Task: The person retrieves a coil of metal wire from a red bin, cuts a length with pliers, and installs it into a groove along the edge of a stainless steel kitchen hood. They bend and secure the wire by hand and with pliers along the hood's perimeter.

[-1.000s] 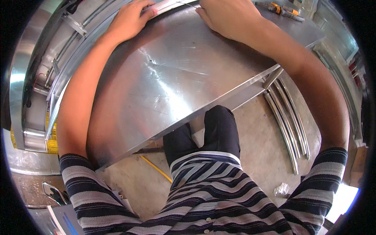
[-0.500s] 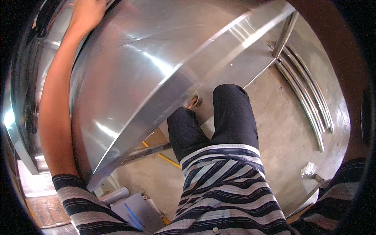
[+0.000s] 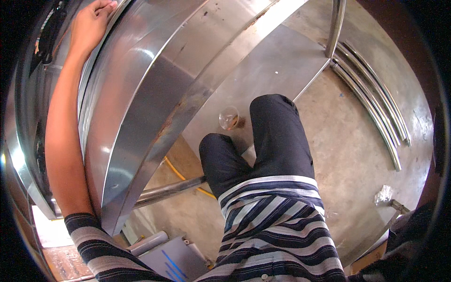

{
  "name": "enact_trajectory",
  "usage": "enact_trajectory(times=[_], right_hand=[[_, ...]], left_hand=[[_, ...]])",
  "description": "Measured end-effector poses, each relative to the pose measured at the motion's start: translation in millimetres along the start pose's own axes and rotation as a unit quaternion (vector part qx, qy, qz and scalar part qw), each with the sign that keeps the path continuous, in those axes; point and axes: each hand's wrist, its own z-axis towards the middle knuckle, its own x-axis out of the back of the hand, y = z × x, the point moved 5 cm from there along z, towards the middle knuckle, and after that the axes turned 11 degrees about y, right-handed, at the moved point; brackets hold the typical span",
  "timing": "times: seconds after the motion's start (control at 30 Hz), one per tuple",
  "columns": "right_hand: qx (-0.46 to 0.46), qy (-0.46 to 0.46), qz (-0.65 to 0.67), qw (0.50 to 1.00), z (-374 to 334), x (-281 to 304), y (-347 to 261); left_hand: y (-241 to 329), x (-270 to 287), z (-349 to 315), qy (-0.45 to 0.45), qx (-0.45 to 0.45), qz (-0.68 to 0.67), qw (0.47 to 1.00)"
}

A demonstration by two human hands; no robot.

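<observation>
At the upper left my left hand (image 3: 91,26) is closed, its fingers curled at the far rim of a large shiny stainless steel tabletop (image 3: 124,80). My left forearm runs along the tabletop's left side. The tabletop is tilted, and its folded front lip (image 3: 155,89) and a brown-stained lower edge (image 3: 171,117) face me. What lies under the fingertips is partly cut off by the picture's edge. My right arm (image 3: 430,122) is a dark shape along the right rim, and its hand does not show.
A steel lower shelf (image 3: 268,61) holds a clear plastic cup (image 3: 229,118) beyond my knees. Several shiny metal tubes (image 3: 371,103) lie on the floor at right. A yellow hose (image 3: 174,169) passes under a metal bar (image 3: 171,190). Crumpled clear plastic (image 3: 384,194) lies at lower right.
The tabletop has tilted and shifted left, exposing more of its front lip and stained lower edge. My left hand has moved slightly left and down with it. The cup shows more fully.
</observation>
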Motion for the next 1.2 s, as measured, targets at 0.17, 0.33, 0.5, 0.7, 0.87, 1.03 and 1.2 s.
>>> enact_trajectory(times=[0.17,0.33,0.5,0.7,0.87,1.03,1.2], right_hand=[[0.009,0.006,0.006,1.000,4.2,0.8,-3.6],[0.014,0.000,0.016,1.000,6.4,-6.5,-2.1],[0.019,-0.005,0.022,1.000,6.6,-14.5,-7.2],[-0.023,-0.056,0.017,0.998,24.0,-30.4,-33.5],[-0.076,-0.139,0.053,0.986,32.2,-14.3,-26.7],[-0.086,-0.195,0.023,0.977,39.3,-21.2,-33.3],[-0.112,-0.160,0.016,0.981,43.0,-38.0,-24.2]], left_hand=[[-5.4,-3.6,-2.6,-0.011,0.029,-0.058,0.998],[-4.4,-2.7,-1.4,-0.028,0.023,-0.056,0.998],[22.5,9.7,-10.1,-0.006,-0.017,-0.042,0.999],[19.4,7.5,-19.1,0.050,-0.043,-0.070,0.995],[-1.7,7.5,-4.4,-0.028,0.101,-0.270,0.957],[-31.8,-27.2,5.4,-0.224,0.092,-0.345,0.907],[-40.6,-54.9,21.1,-0.308,-0.009,-0.431,0.848]])
